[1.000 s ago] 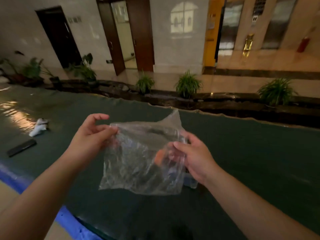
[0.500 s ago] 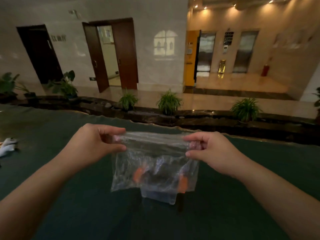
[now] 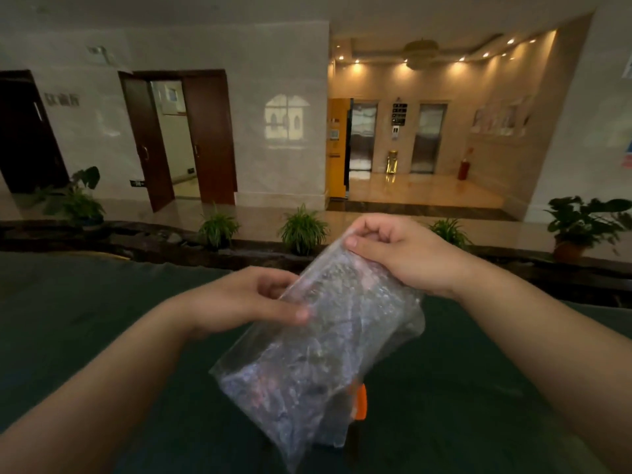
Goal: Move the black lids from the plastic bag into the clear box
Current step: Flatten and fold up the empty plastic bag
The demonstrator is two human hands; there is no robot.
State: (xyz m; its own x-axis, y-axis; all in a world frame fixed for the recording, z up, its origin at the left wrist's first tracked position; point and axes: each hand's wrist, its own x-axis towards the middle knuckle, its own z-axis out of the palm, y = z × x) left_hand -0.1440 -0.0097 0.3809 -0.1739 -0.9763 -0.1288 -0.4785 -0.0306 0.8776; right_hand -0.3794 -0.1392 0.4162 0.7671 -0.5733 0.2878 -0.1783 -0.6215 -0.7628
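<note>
A clear plastic bag (image 3: 328,340) hangs tilted in the air over the dark green table (image 3: 85,319). My right hand (image 3: 396,254) pinches the bag's upper corner. My left hand (image 3: 249,299) grips its left edge lower down, with thumb and fingers on the film. Behind the bag's lower end stands a clear box with an orange clasp (image 3: 359,401), mostly hidden by the bag. I cannot make out black lids through the crinkled plastic.
The green table fills the lower view and ends at a dark stone planter ledge (image 3: 171,241) with several potted plants. Beyond lies a lobby with doors and lifts.
The bag was held level by its top edge with both hands. Now my right hand is higher and my left lower, so the bag slants down to the left. The view has tilted up.
</note>
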